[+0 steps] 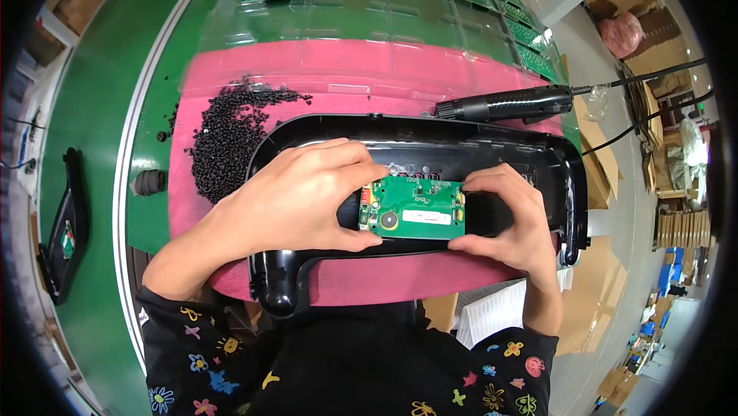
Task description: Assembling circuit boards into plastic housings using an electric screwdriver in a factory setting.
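My left hand point(307, 197) and right hand point(515, 212) pinch the green circuit board point(430, 194) by opposite ends, over the black shell point(492, 139); uneven grip could let it slip. Farther out, a knock could scatter tiny black parts point(223, 139) inside.

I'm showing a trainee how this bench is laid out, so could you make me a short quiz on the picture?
1. How is the green circuit board held?
2. What is heaped on the pink mat?
A) White bottle caps
B) Small black pieces
C) Yellow sponges
3. True or false: the black corded tool lies on the far side of the black casing, as the person sees it.

Key:
1. The left hand grips its left end, the right hand its right end.
2. B
3. True
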### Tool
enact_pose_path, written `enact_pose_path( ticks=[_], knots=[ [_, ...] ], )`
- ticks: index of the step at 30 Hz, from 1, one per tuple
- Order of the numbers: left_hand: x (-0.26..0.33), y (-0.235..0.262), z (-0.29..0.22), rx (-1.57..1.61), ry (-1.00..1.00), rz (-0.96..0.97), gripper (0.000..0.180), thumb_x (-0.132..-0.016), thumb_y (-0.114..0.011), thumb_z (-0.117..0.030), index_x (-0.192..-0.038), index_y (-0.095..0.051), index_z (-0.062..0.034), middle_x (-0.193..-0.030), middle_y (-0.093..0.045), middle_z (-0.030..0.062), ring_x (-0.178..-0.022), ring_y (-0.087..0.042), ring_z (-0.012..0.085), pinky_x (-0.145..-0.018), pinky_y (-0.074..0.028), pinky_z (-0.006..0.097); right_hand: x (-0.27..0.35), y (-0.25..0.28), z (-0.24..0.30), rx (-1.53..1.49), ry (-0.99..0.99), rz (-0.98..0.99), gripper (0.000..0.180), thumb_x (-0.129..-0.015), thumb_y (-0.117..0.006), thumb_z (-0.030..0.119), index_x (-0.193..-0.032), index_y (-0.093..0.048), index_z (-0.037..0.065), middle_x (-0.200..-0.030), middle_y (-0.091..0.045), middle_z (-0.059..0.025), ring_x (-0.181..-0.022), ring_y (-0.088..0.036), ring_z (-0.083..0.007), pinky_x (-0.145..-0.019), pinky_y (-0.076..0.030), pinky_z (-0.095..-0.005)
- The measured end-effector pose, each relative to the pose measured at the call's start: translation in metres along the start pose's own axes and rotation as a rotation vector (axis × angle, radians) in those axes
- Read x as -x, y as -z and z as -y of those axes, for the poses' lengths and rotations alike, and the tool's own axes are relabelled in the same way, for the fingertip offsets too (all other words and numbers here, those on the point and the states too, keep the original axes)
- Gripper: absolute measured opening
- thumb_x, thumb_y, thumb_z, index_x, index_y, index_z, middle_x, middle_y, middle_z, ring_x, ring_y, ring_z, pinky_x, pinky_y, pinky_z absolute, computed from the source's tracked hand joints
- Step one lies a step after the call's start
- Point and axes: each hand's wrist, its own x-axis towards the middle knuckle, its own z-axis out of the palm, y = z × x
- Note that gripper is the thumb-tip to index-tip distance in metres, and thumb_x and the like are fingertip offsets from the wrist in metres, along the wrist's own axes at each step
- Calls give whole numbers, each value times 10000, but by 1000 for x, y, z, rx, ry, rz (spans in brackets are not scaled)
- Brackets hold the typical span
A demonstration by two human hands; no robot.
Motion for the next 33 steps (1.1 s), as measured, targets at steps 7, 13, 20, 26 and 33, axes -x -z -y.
enact_pose_path(
  ticks=[7, 13, 20, 26, 33],
  knots=[
    [-8, -7, 4, -132, 77, 9, 598, -644, -869, -231, -1128, -606, 3, -1057, -602, 111, -981, -623, 305, -810, -542, 388, -6, -14, -18, 29, -47, -52, 535, -608, -893, 154, -1063, -642, 25, -1090, -649, -128, -1026, -593, -320, -902, -482, -396],
    [-8, -8, 3, -161, 116, 24, 601, -639, -875, -211, -1126, -585, -14, -1126, -562, 104, -1006, -617, 307, -815, -539, 391, -6, -18, -17, 72, -73, -54, 552, -624, -878, 141, -1105, -633, 23, -1143, -605, -129, -1052, -565, -325, -914, -472, -397],
    [-8, -9, 3, -162, 108, 13, 597, -631, -879, -185, -1122, -586, -14, -1114, -560, 109, -1007, -615, 309, -801, -540, 386, -7, -18, -16, 100, -95, -32, 561, -632, -874, 140, -1122, -627, 24, -1168, -585, -127, -1056, -550, -325, -917, -471, -400],
    [-8, -10, 5, -163, 87, -20, 605, -614, -883, -171, -1117, -587, -11, -1099, -558, 105, -974, -612, 302, -785, -536, 386, -7, -17, -16, 95, -101, -28, 558, -635, -870, 137, -1125, -627, 26, -1161, -583, -126, -1053, -550, -323, -915, -472, -398],
    [-9, -9, 5, -159, 79, -33, 614, -598, -883, -167, -1112, -587, -10, -1084, -553, 102, -940, -603, 295, -775, -531, 384, -8, -17, -16, 82, -105, -26, 561, -628, -870, 134, -1122, -625, 28, -1155, -582, -120, -1049, -549, -321, -913, -470, -398]
  ],
)
